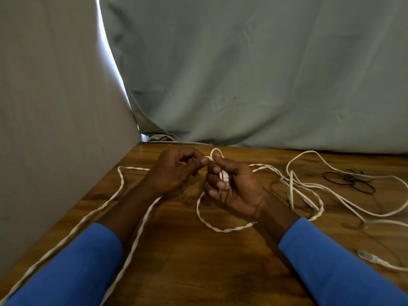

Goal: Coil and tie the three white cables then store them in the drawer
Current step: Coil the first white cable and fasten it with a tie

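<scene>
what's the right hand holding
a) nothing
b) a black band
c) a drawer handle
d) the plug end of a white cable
d: the right hand curls its fingers round the plug of the white cable, while the black bands lie untouched on the table.

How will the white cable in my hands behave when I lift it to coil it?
Probably floppy: the white cable lies in loose curves on the wooden table and bends tightly above the right hand. It looks twisted along its length, so coils may spring or kink. Likely light: the left hand pinches it by fingertips alone.
</scene>
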A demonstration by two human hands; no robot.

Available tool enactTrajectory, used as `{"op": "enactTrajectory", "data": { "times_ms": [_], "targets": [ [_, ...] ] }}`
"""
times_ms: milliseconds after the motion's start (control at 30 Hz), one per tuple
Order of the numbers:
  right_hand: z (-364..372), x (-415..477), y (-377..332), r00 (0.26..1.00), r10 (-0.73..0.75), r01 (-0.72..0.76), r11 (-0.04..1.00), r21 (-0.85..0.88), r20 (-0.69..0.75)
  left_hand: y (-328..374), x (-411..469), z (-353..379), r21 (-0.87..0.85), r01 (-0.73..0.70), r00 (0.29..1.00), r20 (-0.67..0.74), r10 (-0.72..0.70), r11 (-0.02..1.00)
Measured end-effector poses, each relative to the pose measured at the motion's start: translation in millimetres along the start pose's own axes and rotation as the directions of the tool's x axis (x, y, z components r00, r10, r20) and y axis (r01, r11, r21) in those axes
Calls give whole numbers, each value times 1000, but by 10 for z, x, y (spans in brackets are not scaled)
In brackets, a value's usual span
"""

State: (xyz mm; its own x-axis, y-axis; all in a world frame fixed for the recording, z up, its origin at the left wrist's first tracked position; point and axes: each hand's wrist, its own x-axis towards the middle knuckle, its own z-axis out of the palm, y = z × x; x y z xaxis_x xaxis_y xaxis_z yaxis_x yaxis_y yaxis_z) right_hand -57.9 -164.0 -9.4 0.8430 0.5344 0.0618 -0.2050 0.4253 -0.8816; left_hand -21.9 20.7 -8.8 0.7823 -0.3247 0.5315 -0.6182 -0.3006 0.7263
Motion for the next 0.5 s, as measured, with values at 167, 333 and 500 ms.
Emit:
{"op": "enactTrajectory", "data": {
  "times_ms": [167,333,500],
  "targets": [
    [-11,7,-87,995,-95,99,957,271,-29,83,-51,28,-33,157,966,212,-146,987],
    [-122,61,-222,960,-245,279,856,436,-133,189,-58,-97,-73,360,810,520,-273,930],
    [-239,74,-274,925,-303,379,760,529,-228,227,-103,-248,-122,532,670,665,-329,838]
  ]
}}
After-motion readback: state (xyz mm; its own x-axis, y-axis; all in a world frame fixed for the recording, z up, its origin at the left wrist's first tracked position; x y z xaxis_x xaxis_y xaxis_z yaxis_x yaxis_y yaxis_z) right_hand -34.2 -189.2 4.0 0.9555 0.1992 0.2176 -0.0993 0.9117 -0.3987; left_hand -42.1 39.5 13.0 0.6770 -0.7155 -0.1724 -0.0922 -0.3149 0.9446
